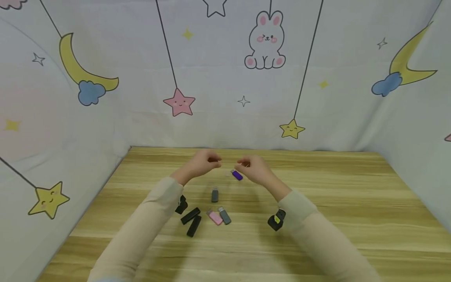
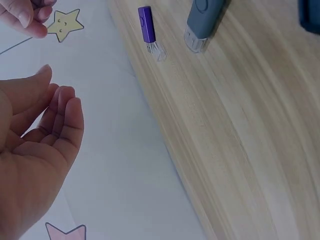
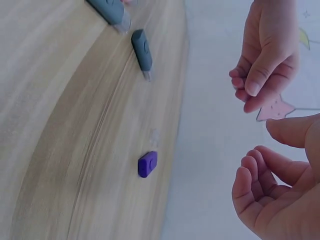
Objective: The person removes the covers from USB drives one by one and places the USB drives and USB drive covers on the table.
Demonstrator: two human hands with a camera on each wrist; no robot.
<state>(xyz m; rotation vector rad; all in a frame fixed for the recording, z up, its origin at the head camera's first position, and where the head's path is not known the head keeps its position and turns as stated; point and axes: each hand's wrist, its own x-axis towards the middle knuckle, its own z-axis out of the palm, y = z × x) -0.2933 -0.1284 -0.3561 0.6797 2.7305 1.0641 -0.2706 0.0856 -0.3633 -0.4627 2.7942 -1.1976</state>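
Both hands hover over the far part of the table, fingers loosely curled and fingertips facing each other across a small gap. My left hand (image 1: 203, 163) holds nothing; the left wrist view shows its bare palm. Nothing sits in my right hand (image 1: 254, 169) either, its thumb apart from the fingers in the right wrist view. Below the gap, nearer the right hand, lies a purple USB stick (image 1: 237, 175) with a clear cap (image 2: 158, 51) at its end. Closer to me is a grey USB stick (image 1: 215, 195), lying lengthwise.
Nearer on the wooden table (image 1: 338, 243), a pink USB stick (image 1: 215, 217) lies beside another grey USB stick (image 1: 224, 216). To their left are two black sticks (image 1: 190, 216). A printed cloth (image 1: 225, 78) hangs behind the table's far edge.
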